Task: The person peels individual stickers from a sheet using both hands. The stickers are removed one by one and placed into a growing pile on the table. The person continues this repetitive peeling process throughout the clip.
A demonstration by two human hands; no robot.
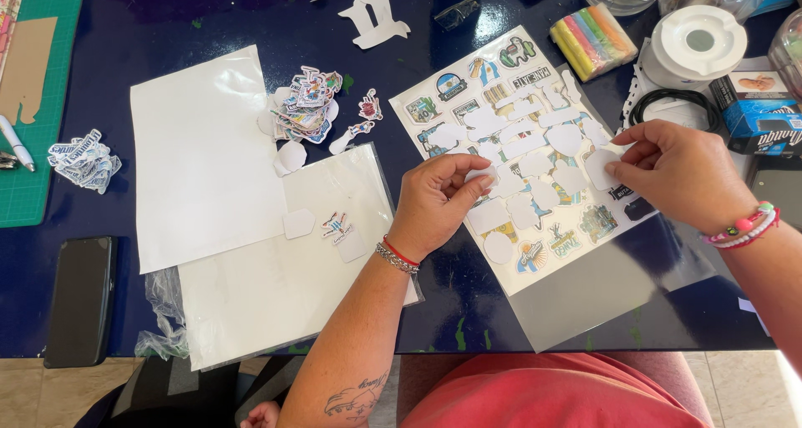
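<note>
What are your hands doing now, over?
Left hand pinching a white cut-out. Right hand fingers on another cut-out. Both over the sticker sheet. Nothing in the way.

Bright, even daylight – soft shadows under both hands, mild glare on the glossy tabletop (pixel 209 27); focus sharp, corners slightly stretched.

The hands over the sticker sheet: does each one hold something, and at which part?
The left hand pinches a small white cut-out at its edge. The right hand grips another white cut-out by its right edge, above the sticker sheet.
</note>
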